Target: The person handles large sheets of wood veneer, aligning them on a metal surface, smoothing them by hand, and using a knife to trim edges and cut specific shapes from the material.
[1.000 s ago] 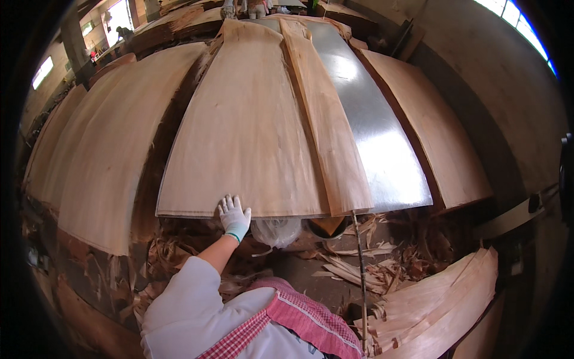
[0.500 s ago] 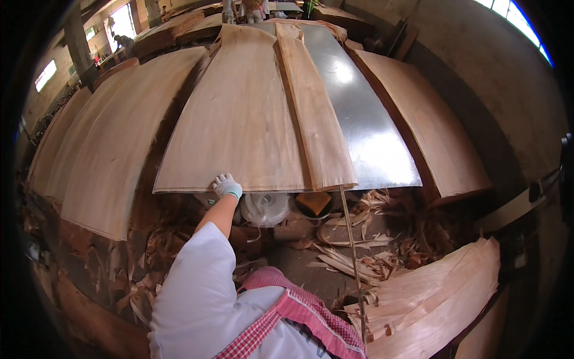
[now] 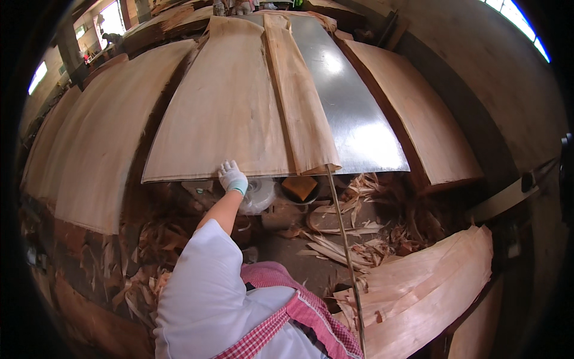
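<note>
My left hand (image 3: 232, 177), in a whitish glove, rests with its fingers stretched out on the near edge of a large pale wood veneer sheet (image 3: 221, 107). A narrower veneer strip (image 3: 302, 102) lies along that sheet's right side, its near end curled. Beneath them, a shiny metal sheet (image 3: 353, 102) shows on the right. A long thin stick (image 3: 343, 239) slopes from the lower edge of the picture up to the strip's near end; whatever holds its lower part is out of sight. My right hand does not appear.
Veneer stacks stand at left (image 3: 113, 131) and right (image 3: 415, 107). Below the near edge are a clear plastic roll (image 3: 258, 195), a dark bowl with a yellowish block (image 3: 300, 188) and veneer scraps (image 3: 344, 251). More veneer (image 3: 424, 281) lies lower right. Other people are at the far end.
The whole view has shifted, so the sheets sit higher and further left. My left hand has slid slightly right along the veneer's near edge. The stick still meets the strip's end.
</note>
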`<action>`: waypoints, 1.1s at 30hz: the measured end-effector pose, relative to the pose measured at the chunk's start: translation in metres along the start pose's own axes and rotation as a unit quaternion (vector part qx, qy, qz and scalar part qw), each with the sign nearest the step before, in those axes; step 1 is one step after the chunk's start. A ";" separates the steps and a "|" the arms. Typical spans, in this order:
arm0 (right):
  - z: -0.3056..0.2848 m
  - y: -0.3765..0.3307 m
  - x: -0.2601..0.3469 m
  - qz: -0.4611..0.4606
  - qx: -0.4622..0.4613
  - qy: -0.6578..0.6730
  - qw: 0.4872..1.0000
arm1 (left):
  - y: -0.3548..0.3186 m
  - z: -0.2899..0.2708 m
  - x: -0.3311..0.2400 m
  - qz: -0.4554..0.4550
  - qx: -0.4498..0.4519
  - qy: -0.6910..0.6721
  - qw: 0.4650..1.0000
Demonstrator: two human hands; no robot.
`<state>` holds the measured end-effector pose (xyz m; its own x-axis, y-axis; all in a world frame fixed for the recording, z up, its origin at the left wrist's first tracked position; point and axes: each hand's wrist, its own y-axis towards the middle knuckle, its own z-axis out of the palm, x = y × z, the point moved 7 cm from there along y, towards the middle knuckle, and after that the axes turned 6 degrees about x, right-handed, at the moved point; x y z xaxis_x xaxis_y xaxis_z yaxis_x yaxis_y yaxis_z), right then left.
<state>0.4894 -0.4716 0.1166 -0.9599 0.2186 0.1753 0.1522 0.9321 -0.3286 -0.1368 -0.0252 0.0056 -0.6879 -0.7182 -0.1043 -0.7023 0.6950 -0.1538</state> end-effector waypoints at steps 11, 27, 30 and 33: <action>-0.062 0.044 0.031 -0.065 -0.168 -0.039 0.983 | -0.041 0.029 -0.036 0.020 0.094 -0.027 0.995; -0.039 0.052 0.008 -0.112 -0.143 -0.003 0.983 | -0.039 0.028 -0.032 0.091 0.126 -0.006 0.988; -0.030 0.025 -0.001 -0.046 -0.026 -0.003 0.999 | -0.041 0.031 -0.032 0.088 0.116 -0.006 0.989; -0.033 0.034 0.000 -0.042 -0.060 0.006 0.997 | -0.033 0.037 -0.027 0.078 0.110 -0.011 0.991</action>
<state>0.5021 -0.4305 0.1364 -0.9678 0.1409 0.2085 0.0993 0.9752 -0.1980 -0.0878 -0.0301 -0.0228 -0.7793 -0.6044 -0.1654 -0.5285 0.7758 -0.3446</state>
